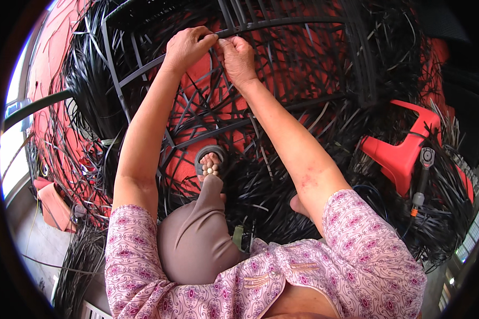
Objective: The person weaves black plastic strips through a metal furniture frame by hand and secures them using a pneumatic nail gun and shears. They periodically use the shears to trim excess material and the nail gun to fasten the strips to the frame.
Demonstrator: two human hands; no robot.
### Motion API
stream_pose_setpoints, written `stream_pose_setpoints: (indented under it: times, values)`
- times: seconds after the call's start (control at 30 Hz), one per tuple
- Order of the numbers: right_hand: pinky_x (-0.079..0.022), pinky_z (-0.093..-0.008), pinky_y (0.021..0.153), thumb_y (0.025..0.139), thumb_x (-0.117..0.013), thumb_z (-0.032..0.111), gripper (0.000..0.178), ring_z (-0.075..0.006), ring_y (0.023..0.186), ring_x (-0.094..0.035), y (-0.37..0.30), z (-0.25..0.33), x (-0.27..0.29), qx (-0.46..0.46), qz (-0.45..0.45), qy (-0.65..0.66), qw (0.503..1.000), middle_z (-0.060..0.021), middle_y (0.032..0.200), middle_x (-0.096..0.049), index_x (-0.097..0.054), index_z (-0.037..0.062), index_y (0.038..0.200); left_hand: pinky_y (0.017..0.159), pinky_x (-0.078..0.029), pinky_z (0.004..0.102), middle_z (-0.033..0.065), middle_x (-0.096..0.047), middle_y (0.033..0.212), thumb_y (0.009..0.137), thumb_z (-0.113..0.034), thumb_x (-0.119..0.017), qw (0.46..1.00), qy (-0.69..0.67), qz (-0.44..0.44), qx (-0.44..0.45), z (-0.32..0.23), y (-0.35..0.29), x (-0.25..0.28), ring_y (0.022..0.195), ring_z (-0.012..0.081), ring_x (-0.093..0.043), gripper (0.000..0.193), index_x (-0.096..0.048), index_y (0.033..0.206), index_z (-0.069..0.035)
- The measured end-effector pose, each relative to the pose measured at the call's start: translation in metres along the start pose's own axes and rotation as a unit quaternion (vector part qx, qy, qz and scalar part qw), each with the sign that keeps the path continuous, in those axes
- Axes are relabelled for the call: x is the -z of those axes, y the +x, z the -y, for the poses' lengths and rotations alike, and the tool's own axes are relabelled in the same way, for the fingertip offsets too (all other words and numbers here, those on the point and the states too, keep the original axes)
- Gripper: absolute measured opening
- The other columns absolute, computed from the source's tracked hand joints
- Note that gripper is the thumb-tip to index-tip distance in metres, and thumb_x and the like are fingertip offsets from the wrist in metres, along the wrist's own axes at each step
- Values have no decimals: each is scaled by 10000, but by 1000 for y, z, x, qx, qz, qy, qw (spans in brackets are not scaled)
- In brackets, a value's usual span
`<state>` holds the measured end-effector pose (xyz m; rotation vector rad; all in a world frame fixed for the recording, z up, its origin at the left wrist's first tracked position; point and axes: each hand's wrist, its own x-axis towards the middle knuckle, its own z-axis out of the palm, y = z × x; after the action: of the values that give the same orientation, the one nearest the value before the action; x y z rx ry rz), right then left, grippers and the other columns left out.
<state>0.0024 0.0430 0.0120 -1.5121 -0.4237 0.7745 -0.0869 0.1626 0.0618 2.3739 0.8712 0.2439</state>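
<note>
A dark furniture frame point(143, 70) of thin bars lies in front of me, with black strips wound along part of its far bar. My left hand point(185, 49) is closed at that bar, its thumb and fingers bent over it. Just right of it, my right hand point(238, 59) pinches with thumb and forefinger at the same spot. The fingertips nearly meet there and seem to grip a narrow black strip point(216, 52), mostly hidden by the fingers. Wrapped black strips point(239, 15) stand side by side right of my hands.
Loose black strips point(271, 202) are heaped around the frame over a red ground cover point(197, 74). A thick bundle of strips point(88, 69) hangs at the left. At the right are a red plastic stool point(404, 151) and a grey hand tool point(424, 167) with an orange fitting. My sandalled foot point(209, 164) is below.
</note>
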Motion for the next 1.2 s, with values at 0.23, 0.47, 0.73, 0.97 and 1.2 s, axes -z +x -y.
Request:
stream_pose_setpoints:
  times: [0.23,0.47,0.73,0.97,1.2]
  values:
    - [-532,-301,654,903,-638,275,365,-148,715,-659,-55,109,119,-8,106,-174,979,-98,871,-691,-628,-22,1114,684,-446,288,29,-645,799,894,-295,-614,981,-147,125,29,24,22,3,741,135,-567,293,-703,972,-27]
    - [-524,-380,855,793,-719,284,467,-275,977,-664,-136,247,395,59,-159,-574,801,-152,1040,-686,-639,47,1188,594,-335,282,-29,-461,661,879,-221,-602,966,-220,135,31,36,35,-8,642,90,-408,264,-549,719,-18]
    - [-448,-458,970,753,-731,368,801,-397,1163,-579,-245,242,570,-249,-217,-744,580,-230,1246,-614,-400,84,1425,650,-454,348,80,-630,718,814,-449,-657,985,-118,102,74,31,29,-4,710,164,-572,424,-724,915,-43]
    - [-468,-451,906,787,-623,192,681,-401,1050,-627,-242,256,555,-249,-245,-742,572,-244,1105,-657,-414,75,1424,757,-539,331,96,-686,928,840,-139,-606,973,63,85,-205,32,26,-3,847,274,-664,192,-708,987,-70]
    - [-473,-301,621,772,-684,117,420,-151,639,-552,-207,300,497,-91,-248,-518,813,-51,794,-603,-580,9,1165,703,-535,303,80,-669,861,852,-134,-597,989,-50,131,-39,22,29,-11,740,212,-651,169,-693,952,-38]
